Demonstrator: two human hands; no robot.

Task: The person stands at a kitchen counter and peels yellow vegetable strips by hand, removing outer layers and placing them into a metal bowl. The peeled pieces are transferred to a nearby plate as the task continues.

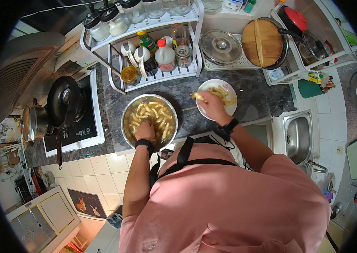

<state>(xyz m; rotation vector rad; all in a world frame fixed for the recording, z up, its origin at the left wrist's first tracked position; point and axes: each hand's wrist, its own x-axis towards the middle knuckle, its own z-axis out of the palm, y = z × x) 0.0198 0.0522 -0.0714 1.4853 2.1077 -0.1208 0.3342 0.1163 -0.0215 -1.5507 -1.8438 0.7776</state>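
A round steel basin (174, 110) in front of me on the left holds cloudy liquid with many pale chicken feet (154, 111). My left hand (145, 130) reaches down into it. Its fingers are under the liquid among the feet, so their grip is hidden. Over the left side of a white plate (208, 83) with a printed rim, my right hand (212, 104) pinches a yellowish chicken foot (197, 95). Several more chicken feet (222, 94) lie on that plate, partly behind the hand.
Behind the basin stands a white two-tier rack (157, 80) with jars and bottles. To the left, a black wok (63, 98) and a lidded pot (34, 122) stand by the cooktop. A wooden lid (262, 42) leans at the back. The steel sink (298, 139) lies right.
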